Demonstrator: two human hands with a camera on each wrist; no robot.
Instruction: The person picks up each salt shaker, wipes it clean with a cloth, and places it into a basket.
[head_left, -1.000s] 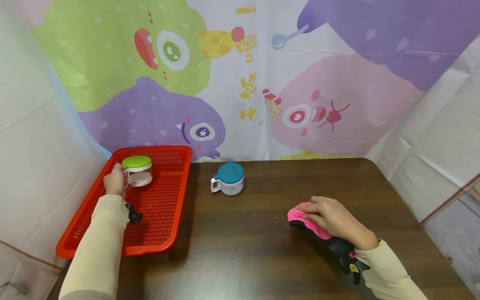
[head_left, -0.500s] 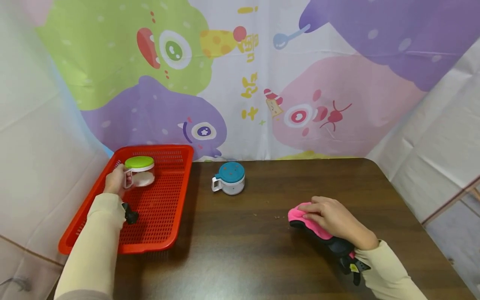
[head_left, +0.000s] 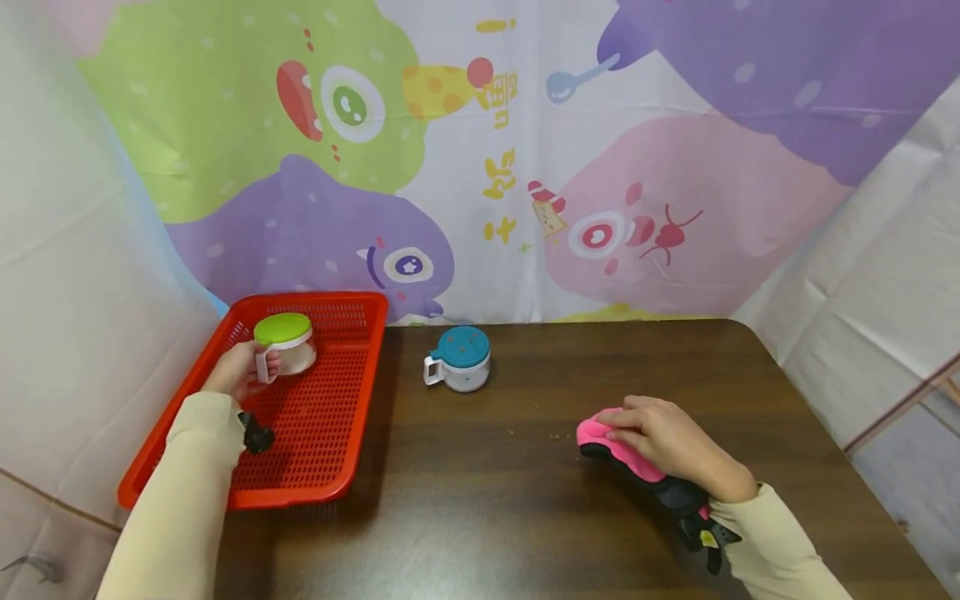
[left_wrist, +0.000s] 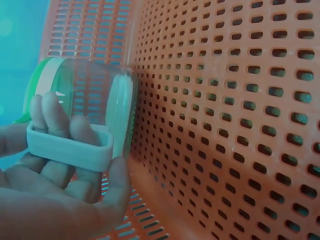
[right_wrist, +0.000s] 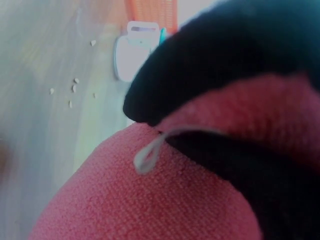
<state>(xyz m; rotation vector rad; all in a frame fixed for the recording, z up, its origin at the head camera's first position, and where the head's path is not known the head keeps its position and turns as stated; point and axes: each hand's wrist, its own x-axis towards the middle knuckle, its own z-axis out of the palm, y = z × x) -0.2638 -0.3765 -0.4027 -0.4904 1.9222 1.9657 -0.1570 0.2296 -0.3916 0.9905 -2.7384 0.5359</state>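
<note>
My left hand [head_left: 238,367] grips the white handle [left_wrist: 70,147] of a clear jar [head_left: 298,357] with a green lid [head_left: 282,327]. In the left wrist view several fingers pass through the handle loop. The jar is inside the red basket [head_left: 367,400], towards its back left, its base against or close to the perforated bottom. On the right of the table, my right hand [head_left: 667,437] holds a bunched pink and black cloth [head_left: 600,429] against the tabletop. The cloth [right_wrist: 150,200] fills much of the right wrist view and shows a small pale loop.
A white jar [head_left: 467,377] with a teal lid [head_left: 462,346] stands at the back middle of the brown table [head_left: 465,500], right of the basket, its handle pointing left. Several small crumbs [right_wrist: 75,85] lie left of the cloth. A printed curtain [head_left: 495,275] hangs behind the table.
The green-lidded jar has shifted slightly right in the basket and its handle has turned more towards me, my left hand staying on it. My right hand and the cloth have stayed in place.
</note>
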